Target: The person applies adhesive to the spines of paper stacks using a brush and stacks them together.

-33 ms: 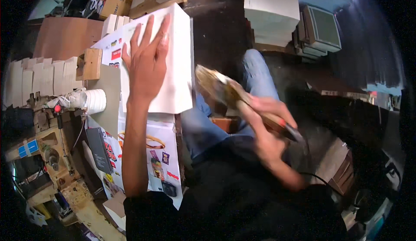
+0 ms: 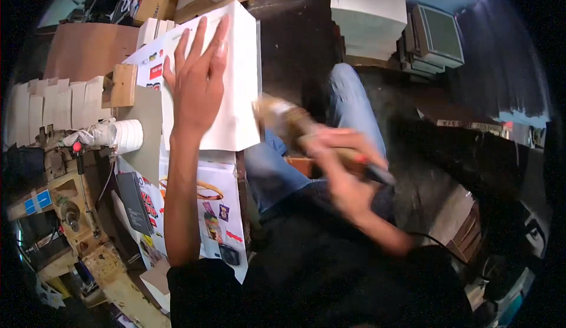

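Work Surface: Sheet-Covered, Paper Block in Place

The work surface (image 2: 240,183) was covered by a white printed sheet (image 2: 233,198) bearing coloured pictures. A thick white paper block (image 2: 240,107) lay on the sheet, along the right edge. A grey board (image 2: 148,136) overlapped the sheet's left side; a dark flat item (image 2: 134,203) lay nearer the person.

The spread left hand (image 2: 200,86) blocks the top of the thick white rectangular paper block (image 2: 236,112). At its right edge, the blurred brown flat brush (image 2: 286,115) in the right hand (image 2: 345,183) fills the gap toward the blue denim knee (image 2: 351,92). Farther off, an open lane over the dark floor (image 2: 289,51) separates the block from the tall white paper stack (image 2: 368,12). Leftward, a pale wooden block (image 2: 124,86), a grey flat board (image 2: 147,112) and a ribbed white cylinder (image 2: 128,137) obstruct passage.
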A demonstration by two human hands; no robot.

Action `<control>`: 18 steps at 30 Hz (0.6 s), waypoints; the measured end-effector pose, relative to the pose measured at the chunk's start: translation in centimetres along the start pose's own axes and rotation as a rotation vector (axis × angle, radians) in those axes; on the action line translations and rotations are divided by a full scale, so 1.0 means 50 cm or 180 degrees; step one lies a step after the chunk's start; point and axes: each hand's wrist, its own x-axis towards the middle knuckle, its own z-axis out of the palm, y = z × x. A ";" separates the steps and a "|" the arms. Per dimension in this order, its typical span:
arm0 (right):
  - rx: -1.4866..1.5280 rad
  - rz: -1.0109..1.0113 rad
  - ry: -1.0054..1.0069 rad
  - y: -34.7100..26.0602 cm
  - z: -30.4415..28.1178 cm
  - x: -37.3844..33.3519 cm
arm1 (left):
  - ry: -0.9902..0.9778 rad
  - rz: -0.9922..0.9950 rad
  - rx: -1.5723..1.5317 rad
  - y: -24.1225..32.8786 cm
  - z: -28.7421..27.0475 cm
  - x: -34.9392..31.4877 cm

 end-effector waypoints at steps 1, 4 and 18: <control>-0.0209 0.0077 -0.0349 0.017 0.011 -0.020 | 0.0016 -0.0017 0.0018 0.007 -0.009 0.001; 0.0035 -0.0249 -0.0652 0.032 -0.011 -0.046 | -0.0029 -0.0048 0.0120 0.002 -0.002 0.001; 0.0039 0.0960 0.0193 -0.051 -0.020 0.025 | -0.0073 -0.0087 0.0081 -0.014 -0.006 -0.012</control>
